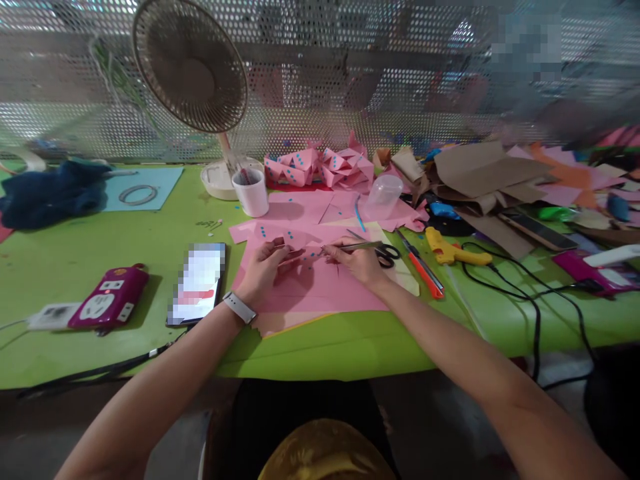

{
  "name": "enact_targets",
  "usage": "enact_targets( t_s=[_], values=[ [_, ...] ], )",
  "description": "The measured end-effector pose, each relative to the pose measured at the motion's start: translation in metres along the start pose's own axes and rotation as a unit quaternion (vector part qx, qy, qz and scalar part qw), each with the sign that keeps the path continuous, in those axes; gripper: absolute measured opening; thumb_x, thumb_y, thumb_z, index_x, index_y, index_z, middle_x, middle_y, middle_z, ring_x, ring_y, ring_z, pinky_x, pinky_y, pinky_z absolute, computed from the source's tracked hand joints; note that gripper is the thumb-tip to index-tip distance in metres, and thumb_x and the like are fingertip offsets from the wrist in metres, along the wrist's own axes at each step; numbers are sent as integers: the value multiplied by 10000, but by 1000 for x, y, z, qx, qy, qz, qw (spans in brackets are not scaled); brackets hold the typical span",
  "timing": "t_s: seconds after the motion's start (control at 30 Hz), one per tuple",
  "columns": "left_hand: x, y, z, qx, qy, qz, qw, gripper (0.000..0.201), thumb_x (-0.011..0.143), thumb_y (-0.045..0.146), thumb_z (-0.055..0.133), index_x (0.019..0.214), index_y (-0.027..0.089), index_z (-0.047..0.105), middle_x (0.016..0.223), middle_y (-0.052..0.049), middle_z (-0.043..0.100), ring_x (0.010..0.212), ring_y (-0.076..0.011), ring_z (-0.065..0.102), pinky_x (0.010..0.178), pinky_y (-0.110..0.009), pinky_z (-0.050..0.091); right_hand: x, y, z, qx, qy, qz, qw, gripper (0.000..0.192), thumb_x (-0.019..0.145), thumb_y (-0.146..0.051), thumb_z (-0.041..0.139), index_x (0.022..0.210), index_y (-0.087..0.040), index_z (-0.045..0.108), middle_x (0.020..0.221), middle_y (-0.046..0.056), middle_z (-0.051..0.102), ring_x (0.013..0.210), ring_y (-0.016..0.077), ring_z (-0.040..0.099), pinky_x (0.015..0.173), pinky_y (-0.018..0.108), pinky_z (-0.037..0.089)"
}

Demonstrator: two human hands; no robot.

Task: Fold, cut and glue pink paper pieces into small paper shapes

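My left hand [270, 263], with a pale band on its wrist, is closed on a piece of pink paper [306, 260] dotted with small blue dots. Fingers of my right hand [357, 259] pinch slim metal tweezers [363, 245], whose tip reaches the blue dots beside my left fingertips. Beneath both hands lies a larger pink sheet [325, 300] on the table. Black-handled scissors [389, 255] rest just right of my right hand, their blades partly hidden. Blue dots also show on pink paper behind my left hand.
Further right are an orange utility knife [425, 270] and a yellow glue gun [450, 250] with black cables. A phone [200, 283] and purple power strip [109, 299] lie left. Behind stand a fan [193, 73], white cup [251, 193], clear cup [385, 195] and folded pink paper shapes [345, 167].
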State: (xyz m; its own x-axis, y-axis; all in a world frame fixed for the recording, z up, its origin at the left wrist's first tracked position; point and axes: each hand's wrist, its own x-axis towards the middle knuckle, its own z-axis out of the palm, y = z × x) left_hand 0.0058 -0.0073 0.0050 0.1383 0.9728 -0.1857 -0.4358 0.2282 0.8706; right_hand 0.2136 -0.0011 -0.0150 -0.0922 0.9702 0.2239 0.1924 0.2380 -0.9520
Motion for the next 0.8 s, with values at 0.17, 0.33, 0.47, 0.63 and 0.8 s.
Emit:
enact_targets(
  t_s=[0.17,0.33,0.47,0.63,0.8],
  values=[
    [0,-1,0,-1,3,-3,1000,113,826,113,604,924,150,560,839,-39,662,894,-190,703,936,-400,510,0,2,0,11,-7,3,1000,329,757,-508,703,799,-182,708,703,25,707,648,159,679,614,270,559],
    [-1,-1,0,3,2,-2,1000,133,822,124,614,939,152,558,863,-47,667,897,-189,703,939,-403,512,0,3,0,16,-5,7,1000,328,756,-505,706,797,-179,704,703,23,701,646,158,678,611,273,566],
    [-1,-1,0,5,3,-5,1000,125,832,120,599,945,152,557,880,-50,668,906,-188,705,946,-398,511,1,3,1,17,6,11,1000,364,743,-542,701,792,-181,701,698,30,704,641,168,681,601,290,571],
    [0,-2,-1,5,4,0,1000,133,828,116,604,945,156,557,859,-45,671,897,-190,708,944,-401,516,1,4,1,17,4,9,1000,355,753,-530,699,798,-178,700,706,38,707,648,175,686,609,302,573],
    [1,-2,-2,2,6,-4,1000,138,832,116,603,955,161,558,852,-43,673,896,-189,709,957,-411,512,0,-2,0,-9,20,-2,1000,343,768,-524,687,757,-181,689,680,36,705,617,174,675,584,297,564]
  ],
)
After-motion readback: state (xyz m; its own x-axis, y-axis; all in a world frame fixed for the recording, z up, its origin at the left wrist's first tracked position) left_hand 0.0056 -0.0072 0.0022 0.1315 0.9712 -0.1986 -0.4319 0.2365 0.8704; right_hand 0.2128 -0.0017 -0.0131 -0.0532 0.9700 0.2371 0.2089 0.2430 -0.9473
